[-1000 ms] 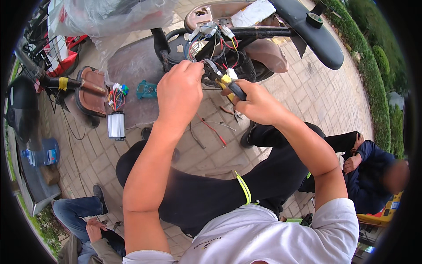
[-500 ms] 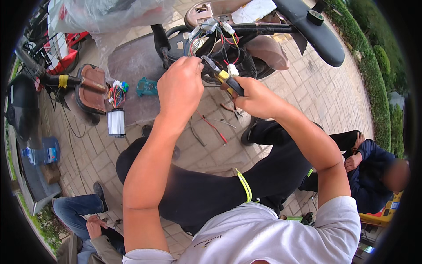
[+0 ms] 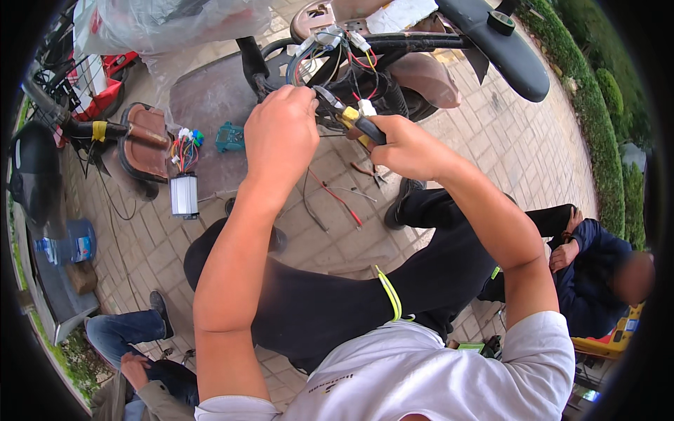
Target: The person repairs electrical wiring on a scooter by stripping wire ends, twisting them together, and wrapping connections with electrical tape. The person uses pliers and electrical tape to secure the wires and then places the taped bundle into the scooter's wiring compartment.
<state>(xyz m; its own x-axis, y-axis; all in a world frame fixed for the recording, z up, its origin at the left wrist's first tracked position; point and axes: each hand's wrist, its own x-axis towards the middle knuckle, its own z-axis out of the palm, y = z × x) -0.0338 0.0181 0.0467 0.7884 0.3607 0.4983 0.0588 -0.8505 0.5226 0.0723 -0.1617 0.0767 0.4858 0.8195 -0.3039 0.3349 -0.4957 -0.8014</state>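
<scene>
My right hand [image 3: 407, 149] grips a pair of pliers [image 3: 368, 129] with black and yellow handles, its metal jaws pointing up and left. The jaws reach the fingertips of my left hand [image 3: 282, 130], which is closed in a pinch; whatever it holds is hidden behind the fingers. Just beyond both hands hangs a bundle of coloured wires [image 3: 372, 64] with white connectors [image 3: 360, 42], coming from the frame of a partly stripped scooter [image 3: 414, 43]. Another white connector [image 3: 366, 107] dangles beside the pliers.
On the scooter's brown footboard [image 3: 210, 105] lie a teal tool [image 3: 229, 137] and a silver controller box [image 3: 184, 195] with plugs. Cut wires [image 3: 340, 203] and small red-handled pliers [image 3: 370, 172] lie on the paving. People sit at the right [image 3: 590, 263] and lower left [image 3: 133, 344].
Both hands and the pliers have shifted slightly left and up, staying close together. The pliers remain in my right hand. The lower-left person's hand has moved.
</scene>
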